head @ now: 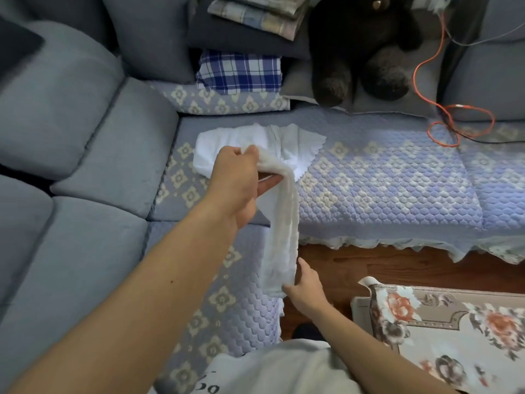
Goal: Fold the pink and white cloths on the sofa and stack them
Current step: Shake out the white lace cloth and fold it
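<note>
Person's left hand pinches top end of a white cloth hung off the sofa edge, right hand pinching bottom end; best to bring ends together w/ edges aligned, then lay on the folded cloth behind.

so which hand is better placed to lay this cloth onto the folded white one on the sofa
Left, probably. The left hand grips the top end of the white cloth right over the folded cloth; the right hand holds the bottom end, off the sofa edge.
</note>
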A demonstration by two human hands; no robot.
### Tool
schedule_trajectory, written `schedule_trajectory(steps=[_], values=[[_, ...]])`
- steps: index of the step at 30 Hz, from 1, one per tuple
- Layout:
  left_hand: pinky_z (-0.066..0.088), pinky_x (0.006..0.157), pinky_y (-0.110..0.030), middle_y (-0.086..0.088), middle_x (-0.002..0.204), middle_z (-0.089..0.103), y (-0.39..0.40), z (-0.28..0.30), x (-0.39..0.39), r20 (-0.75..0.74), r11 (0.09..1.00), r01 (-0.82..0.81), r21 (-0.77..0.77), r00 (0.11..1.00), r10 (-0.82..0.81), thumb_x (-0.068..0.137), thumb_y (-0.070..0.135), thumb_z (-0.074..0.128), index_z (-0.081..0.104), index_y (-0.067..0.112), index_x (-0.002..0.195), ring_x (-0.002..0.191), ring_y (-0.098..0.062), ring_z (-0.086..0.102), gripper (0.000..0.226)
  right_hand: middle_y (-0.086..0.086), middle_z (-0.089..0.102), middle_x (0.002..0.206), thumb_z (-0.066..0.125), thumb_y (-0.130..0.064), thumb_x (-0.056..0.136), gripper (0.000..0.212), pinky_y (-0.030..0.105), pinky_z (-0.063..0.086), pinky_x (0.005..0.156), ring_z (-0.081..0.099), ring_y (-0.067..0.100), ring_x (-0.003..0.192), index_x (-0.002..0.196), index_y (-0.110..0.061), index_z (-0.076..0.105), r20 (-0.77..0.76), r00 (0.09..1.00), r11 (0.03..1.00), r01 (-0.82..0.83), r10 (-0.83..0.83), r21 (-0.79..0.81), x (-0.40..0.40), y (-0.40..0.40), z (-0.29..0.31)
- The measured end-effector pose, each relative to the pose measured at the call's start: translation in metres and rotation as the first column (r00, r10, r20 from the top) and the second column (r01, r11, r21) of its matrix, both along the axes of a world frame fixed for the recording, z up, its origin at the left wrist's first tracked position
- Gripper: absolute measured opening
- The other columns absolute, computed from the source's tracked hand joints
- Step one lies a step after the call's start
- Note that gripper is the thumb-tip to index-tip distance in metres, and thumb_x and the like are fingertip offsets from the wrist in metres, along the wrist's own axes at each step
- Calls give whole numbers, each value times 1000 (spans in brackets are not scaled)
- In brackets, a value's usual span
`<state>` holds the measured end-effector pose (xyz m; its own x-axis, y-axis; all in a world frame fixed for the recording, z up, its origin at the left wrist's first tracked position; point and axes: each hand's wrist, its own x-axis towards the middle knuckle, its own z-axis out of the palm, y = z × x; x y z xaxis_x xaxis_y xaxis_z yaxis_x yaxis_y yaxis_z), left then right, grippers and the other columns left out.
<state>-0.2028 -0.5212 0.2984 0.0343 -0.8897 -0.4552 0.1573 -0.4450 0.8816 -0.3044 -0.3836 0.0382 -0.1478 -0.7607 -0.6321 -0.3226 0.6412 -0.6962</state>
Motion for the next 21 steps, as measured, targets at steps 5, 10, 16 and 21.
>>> schedule_trajectory(steps=[5, 10, 16, 21], values=[[63, 79, -42, -23, 114, 62, -11, 29, -16, -98, 996, -68, -63, 993, 62, 107, 14, 42, 44, -3, 132, 99, -34, 72, 30, 1, 62, 107, 61, -44, 86, 33, 45, 57, 83, 61, 26, 100, 115, -27, 57, -96, 935, 935, 328, -342, -135, 4, -40, 14], [62, 80, -44, -21, 116, 58, -30, 49, -7, -205, 975, -201, -94, 962, 179, 106, 9, 44, 44, 0, 128, 106, -33, 67, 24, 8, 51, 126, 64, -34, 90, 36, 44, 46, 91, 48, 33, 114, 122, -21, 53, -415, 820, 916, 385, -394, -110, -38, -54, 14], [63, 61, -36, -15, 109, 60, -74, 22, 47, -227, 910, -407, -83, 897, 381, 102, 3, 50, 48, 2, 129, 93, -26, 66, 27, 11, 60, 114, 64, -18, 91, 30, 31, 48, 76, 59, 33, 95, 120, -17, 58, -375, 813, 882, 472, -445, -24, -93, -40, 26], [61, 65, -36, -19, 84, 69, -92, -13, 115, -147, 891, -453, 38, 879, 453, 94, -11, 48, 59, -2, 96, 93, -32, 66, 14, 6, 60, 110, 64, 5, 84, 48, 35, 48, 65, 63, 31, 91, 127, -14, 55, -649, 735, 872, -173, -195, -458, -128, -23, 47]])
